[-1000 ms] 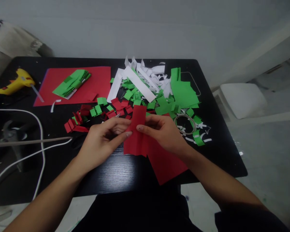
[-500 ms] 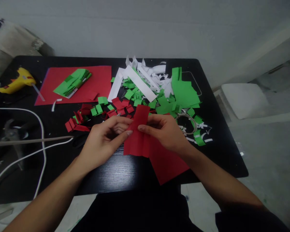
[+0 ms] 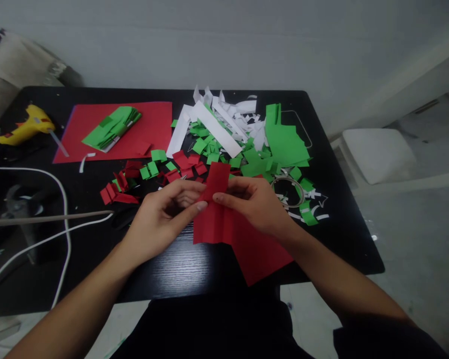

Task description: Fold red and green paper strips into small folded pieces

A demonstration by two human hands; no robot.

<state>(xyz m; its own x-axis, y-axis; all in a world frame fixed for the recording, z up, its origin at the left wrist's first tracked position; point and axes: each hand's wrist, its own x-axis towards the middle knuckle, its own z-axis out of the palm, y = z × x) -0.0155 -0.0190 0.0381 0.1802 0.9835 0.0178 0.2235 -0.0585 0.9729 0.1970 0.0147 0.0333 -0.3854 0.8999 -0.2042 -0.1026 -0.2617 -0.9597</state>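
Between my two hands is a creased piece of red paper [image 3: 214,224], its narrow upper part standing up between my fingers and its lower part spreading wider. My left hand [image 3: 170,209] pinches it from the left, thumb in front. From the right, my right hand [image 3: 252,202] grips the same piece, its thumb pressed on the front near the left thumb. A larger red sheet [image 3: 260,249] lies on the table under my right hand. Just beyond my fingers, small folded red pieces [image 3: 187,162] and green pieces [image 3: 209,144] are scattered.
White paper strips [image 3: 219,129] and green sheets [image 3: 284,142] are heaped at the back. A roll of tape [image 3: 288,192] lies right of my right hand. At left are a yellow glue gun [image 3: 30,124], white cable [image 3: 65,209] and a red sheet [image 3: 157,129] bearing folded green paper [image 3: 112,127].
The lower edge of the held red paper has shifted slightly down and to the right. Both hands keep their grip almost in place.
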